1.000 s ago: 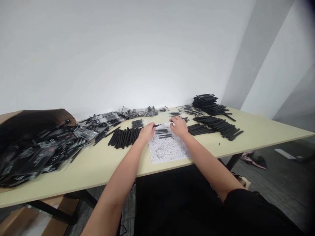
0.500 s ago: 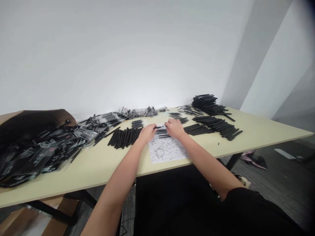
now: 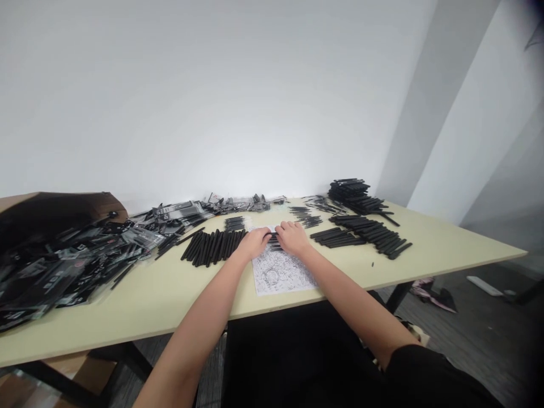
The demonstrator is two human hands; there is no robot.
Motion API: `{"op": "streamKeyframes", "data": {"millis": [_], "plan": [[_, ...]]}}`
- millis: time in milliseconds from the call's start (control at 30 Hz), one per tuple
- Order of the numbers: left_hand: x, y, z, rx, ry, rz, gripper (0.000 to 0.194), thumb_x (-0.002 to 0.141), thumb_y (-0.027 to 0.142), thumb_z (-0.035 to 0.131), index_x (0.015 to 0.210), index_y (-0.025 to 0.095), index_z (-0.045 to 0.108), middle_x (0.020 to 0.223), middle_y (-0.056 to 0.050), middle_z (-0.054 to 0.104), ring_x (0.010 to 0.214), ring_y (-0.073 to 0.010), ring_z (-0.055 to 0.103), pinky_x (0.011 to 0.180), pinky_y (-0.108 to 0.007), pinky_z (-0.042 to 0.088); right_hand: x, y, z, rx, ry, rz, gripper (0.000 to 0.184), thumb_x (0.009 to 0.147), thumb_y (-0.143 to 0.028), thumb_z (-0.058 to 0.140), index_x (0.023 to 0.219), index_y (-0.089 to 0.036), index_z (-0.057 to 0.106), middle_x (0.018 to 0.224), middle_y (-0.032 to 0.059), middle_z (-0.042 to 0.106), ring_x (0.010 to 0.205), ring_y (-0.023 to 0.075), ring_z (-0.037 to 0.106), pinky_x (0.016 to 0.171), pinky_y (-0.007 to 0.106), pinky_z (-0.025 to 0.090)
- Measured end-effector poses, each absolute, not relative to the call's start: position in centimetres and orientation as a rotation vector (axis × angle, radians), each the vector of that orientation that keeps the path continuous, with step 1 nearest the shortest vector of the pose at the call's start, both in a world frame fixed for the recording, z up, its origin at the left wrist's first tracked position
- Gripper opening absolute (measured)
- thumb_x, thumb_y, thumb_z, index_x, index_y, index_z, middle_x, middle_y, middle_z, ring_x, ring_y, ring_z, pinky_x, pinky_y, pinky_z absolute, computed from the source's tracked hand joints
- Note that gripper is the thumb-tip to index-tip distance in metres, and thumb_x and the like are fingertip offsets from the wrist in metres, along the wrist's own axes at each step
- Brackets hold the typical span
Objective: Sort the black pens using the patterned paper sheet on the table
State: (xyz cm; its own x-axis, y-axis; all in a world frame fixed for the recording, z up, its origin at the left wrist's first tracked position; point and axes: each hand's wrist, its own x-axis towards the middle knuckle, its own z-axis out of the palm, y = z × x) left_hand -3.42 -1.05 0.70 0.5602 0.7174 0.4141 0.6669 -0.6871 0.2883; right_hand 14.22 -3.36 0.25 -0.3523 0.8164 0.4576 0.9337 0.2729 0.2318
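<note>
Head view: the left hand [image 3: 255, 245] and right hand [image 3: 293, 238] sit close around thin black pens [image 3: 275, 242], but I can't tell if they grip. Pens seem light and stiff; pinch their middles.

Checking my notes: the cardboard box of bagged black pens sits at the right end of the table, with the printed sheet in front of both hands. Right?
No: the head view shows the cardboard box of bagged pens at the left end of the table. The printed sheet is in front of the left hand and right hand.
</note>
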Motion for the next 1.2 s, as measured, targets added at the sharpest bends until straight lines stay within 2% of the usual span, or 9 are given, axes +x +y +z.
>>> {"op": "streamKeyframes", "data": {"millis": [333,533,800,1000,1200], "plan": [[-3.28,-1.46,0.91,2.707,1.214,0.769,0.023,0.096,0.025,0.039,0.097,0.018,0.061,0.099,-0.009,0.069,0.094,-0.0224,0.064,0.083,-0.032,0.048,13.89,-3.38,0.24,-1.645,-2.302,-0.699,0.021,0.096,-0.023,0.042,0.107,-0.017,0.058,0.106,0.0119,0.063,0.1,0.0243,0.053,0.083,0.035,0.031],[-3.57,-1.39,0.76,2.742,1.229,0.81,0.021,0.095,0.025,0.042,0.105,0.018,0.06,0.104,-0.009,0.067,0.098,-0.0223,0.063,0.086,-0.032,0.048,13.76,-3.5,0.38,-1.636,-2.301,-0.683,0.02,0.097,-0.023,0.041,0.104,-0.017,0.058,0.103,0.0105,0.065,0.096,0.0232,0.057,0.081,0.034,0.033],[-3.6,-1.43,0.92,2.772,1.381,0.798,0.021,0.095,0.023,0.042,0.105,0.018,0.06,0.104,-0.009,0.068,0.1,-0.0225,0.063,0.085,-0.032,0.047,13.56,-3.56,0.48,-1.557,-2.256,-0.569,0.022,0.097,-0.027,0.043,0.116,-0.019,0.053,0.109,0.0086,0.065,0.098,0.0204,0.06,0.078,0.029,0.038],[-3.77,-1.16,0.79,2.782,1.405,0.815,0.022,0.096,0.023,0.041,0.107,0.018,0.059,0.105,-0.009,0.067,0.102,-0.023,0.062,0.086,-0.032,0.047,13.6,-3.21,0.4,-1.541,-2.24,-0.484,0.015,0.098,-0.028,0.047,0.107,-0.02,0.056,0.104,0.0066,0.065,0.094,0.0196,0.062,0.074,0.028,0.04],[-3.91,-0.94,0.62,2.761,1.373,0.851,0.027,0.098,0.029,0.036,0.105,0.018,0.06,0.102,-0.009,0.067,0.099,-0.0221,0.063,0.085,-0.031,0.047,13.78,-2.79,-0.02,-1.488,-2.214,-0.482,0.016,0.098,-0.03,0.048,0.105,-0.022,0.058,0.099,0.0054,0.067,0.091,0.0194,0.062,0.074,0.028,0.04]]}}
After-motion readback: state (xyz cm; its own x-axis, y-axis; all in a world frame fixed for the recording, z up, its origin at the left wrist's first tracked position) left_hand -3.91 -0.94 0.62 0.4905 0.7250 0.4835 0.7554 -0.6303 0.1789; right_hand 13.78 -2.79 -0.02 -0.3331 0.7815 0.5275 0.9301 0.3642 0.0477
